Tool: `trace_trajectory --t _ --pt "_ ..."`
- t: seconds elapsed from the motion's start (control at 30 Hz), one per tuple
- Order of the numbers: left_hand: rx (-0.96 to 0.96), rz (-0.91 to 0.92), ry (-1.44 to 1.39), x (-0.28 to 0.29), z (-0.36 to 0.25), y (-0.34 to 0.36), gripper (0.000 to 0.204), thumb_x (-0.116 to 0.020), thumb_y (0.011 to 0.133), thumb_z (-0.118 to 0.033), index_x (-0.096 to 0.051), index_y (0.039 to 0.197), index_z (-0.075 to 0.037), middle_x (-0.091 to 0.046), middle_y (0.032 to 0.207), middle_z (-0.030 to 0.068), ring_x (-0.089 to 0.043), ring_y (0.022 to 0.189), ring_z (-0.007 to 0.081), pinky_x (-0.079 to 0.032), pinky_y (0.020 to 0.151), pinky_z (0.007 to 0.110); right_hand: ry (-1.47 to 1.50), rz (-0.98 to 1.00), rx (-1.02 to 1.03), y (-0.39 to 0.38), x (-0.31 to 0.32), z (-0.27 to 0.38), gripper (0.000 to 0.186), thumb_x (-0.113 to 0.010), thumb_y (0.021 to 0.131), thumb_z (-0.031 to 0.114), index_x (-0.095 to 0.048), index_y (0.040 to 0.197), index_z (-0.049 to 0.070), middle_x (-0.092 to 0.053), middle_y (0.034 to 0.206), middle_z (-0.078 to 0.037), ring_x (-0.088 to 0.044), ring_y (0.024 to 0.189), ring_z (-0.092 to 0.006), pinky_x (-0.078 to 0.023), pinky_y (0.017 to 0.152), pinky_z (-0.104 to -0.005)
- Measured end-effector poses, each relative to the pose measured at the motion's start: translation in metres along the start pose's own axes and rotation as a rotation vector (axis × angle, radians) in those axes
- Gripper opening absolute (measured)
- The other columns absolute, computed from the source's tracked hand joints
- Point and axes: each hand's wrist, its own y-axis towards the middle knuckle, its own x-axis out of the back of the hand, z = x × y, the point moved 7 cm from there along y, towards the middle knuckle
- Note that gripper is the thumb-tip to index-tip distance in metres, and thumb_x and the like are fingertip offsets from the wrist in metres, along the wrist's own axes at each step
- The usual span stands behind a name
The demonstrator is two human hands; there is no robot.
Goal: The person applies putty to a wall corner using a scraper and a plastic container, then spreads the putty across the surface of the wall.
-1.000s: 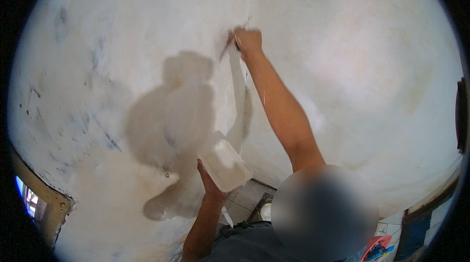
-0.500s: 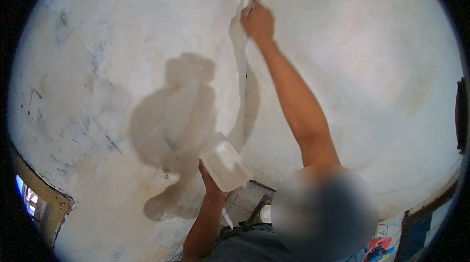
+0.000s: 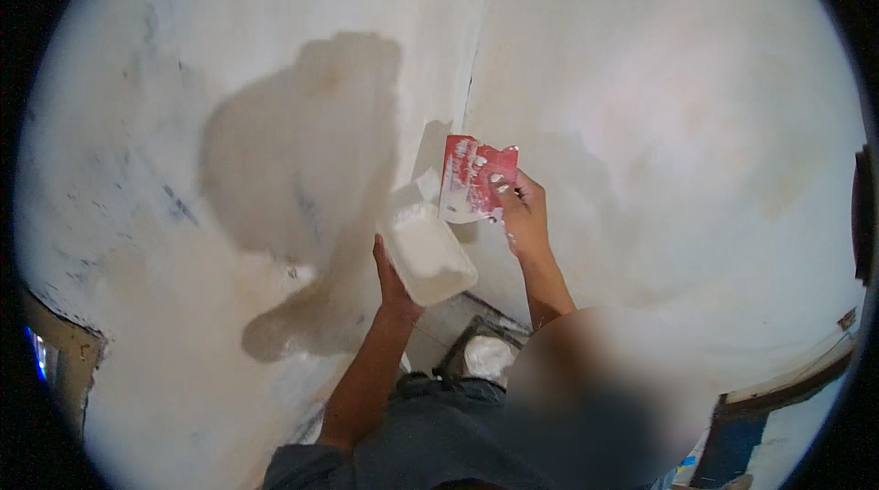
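Observation:
My left hand (image 3: 396, 290) is closed around the side of a shallow white rectangular tub (image 3: 444, 288), tilted so its pale inside shows. White paste seems to coat its inside. Just above and right of the tub, my right hand (image 3: 529, 215) grips a red flat scraper (image 3: 474, 174) smeared with white putty. White smears also mark the fingers. The scraper's lower left corner is beside the tub's upper right rim; whether they touch I cannot tell. A blurred patch covers part of my right arm.
Two off-white walls meet at a cracked corner line (image 3: 471, 92) ahead. The left wall (image 3: 146, 215) has dark scuffs. Below my hands, a round container of white material (image 3: 488, 358) stands near the tiled floor. A brown frame (image 3: 64, 353) is at lower left.
My right hand has come down from high on the corner line to near the tub, and the red scraper now shows fully. The tub has risen slightly in view, still in my left hand.

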Motion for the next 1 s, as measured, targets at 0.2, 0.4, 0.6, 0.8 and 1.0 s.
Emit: trace_trajectory --t 0.2,0.4,0.6,0.8,1.0 --pt "0.040 0.068 -0.098 0.015 0.006 0.001 0.078 -0.036 0.089 -0.069 -0.039 0.141 -0.012 -0.052 0.133 0.0115 -0.054 0.119 0.0307 -0.045 0.100 0.049 0.077 0.146 -0.365 -0.042 -0.010 -0.045 0.022 -0.057 0.093 0.013 -0.066 0.106 -0.002 -0.064 0.086 0.000 -0.055 0.073 -0.0077 -0.044 0.066 -0.0241" --pt "0.083 0.169 -0.134 0.007 0.011 0.001 0.077 -0.036 0.089 -0.069 -0.042 0.139 -0.011 -0.053 0.132 0.0126 -0.055 0.117 0.0316 -0.045 0.100 0.049 -0.113 0.324 -0.522 -0.054 -0.021 -0.059 0.022 -0.054 0.087 0.009 -0.067 0.101 -0.003 -0.064 0.079 -0.004 -0.055 0.070 -0.0097 -0.045 0.063 -0.0266" --pt "0.069 0.161 -0.168 -0.006 0.022 0.011 0.081 -0.040 0.086 -0.072 -0.043 0.138 -0.009 -0.055 0.129 0.0139 -0.058 0.113 0.0302 -0.049 0.097 0.048 -0.251 0.411 -0.210 -0.036 -0.024 -0.046 0.019 -0.056 0.088 0.010 -0.066 0.096 -0.005 -0.059 0.073 0.000 -0.048 0.066 -0.0081 -0.041 0.060 -0.0270" --pt "-0.022 0.062 0.008 -0.016 0.025 0.013 0.082 -0.042 0.085 -0.072 -0.043 0.137 -0.009 -0.056 0.128 0.0140 -0.059 0.112 0.0289 -0.049 0.096 0.047 -0.425 0.497 -0.182 -0.033 -0.028 -0.038 0.023 -0.058 0.082 0.010 -0.065 0.101 0.001 -0.065 0.082 -0.021 -0.063 0.073 -0.0311 -0.048 0.071 -0.0371" --pt "-0.052 0.132 -0.019 -0.014 0.019 0.010 0.080 -0.041 0.086 -0.072 -0.044 0.137 -0.010 -0.056 0.128 0.0129 -0.058 0.114 0.0289 -0.049 0.097 0.046 -0.384 0.444 -0.095 -0.023 -0.027 -0.028 0.023 -0.056 0.082 0.009 -0.065 0.102 0.002 -0.064 0.080 -0.020 -0.061 0.070 -0.0311 -0.048 0.069 -0.0386"
